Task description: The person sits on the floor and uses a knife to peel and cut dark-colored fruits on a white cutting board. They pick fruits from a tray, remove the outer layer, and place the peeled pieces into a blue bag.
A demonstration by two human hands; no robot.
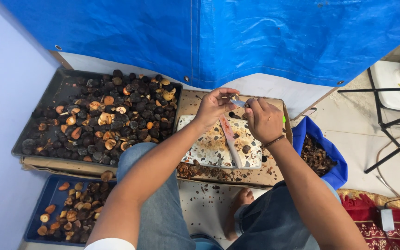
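A: Obs. 1, nearest the camera. What lies by the knees?

B: Person seated on the floor, jeans, one bare foot (241, 199) on pale tile. At the left knee, a blue tray (47, 199) with halved nuts, orange-brown flesh showing. At far right, a red patterned rug (394, 227).

A: Next out?

B: A stained white cutting board (209, 148) on a brown cardboard sheet (274, 173), scraps scattered along its near edge. A broad knife blade (230, 134) lies across the board, reddish stains on it. Right of the cardboard, a blue bag (332, 157) filled with dark shell bits.

A: Hands?

B: Both raised above the far edge of the board, nearly touching. Left hand (214, 106): fingers curled, thumb and fingertips pinched on a small nut piece (234, 98). Right hand (264, 119): closed in a fist around a small tool (239, 103), pale tip meeting the piece; a bit of green shows at the hand's far side. Tool type: cannot tell. Beaded band on the right wrist.

A: Farther?

B: Left, a large dark tray (65, 88) heaped with dark round nuts, some split open. Behind everything, a blue tarp (255, 37) over a white wall base. Far right, a black metal stand (385, 120).
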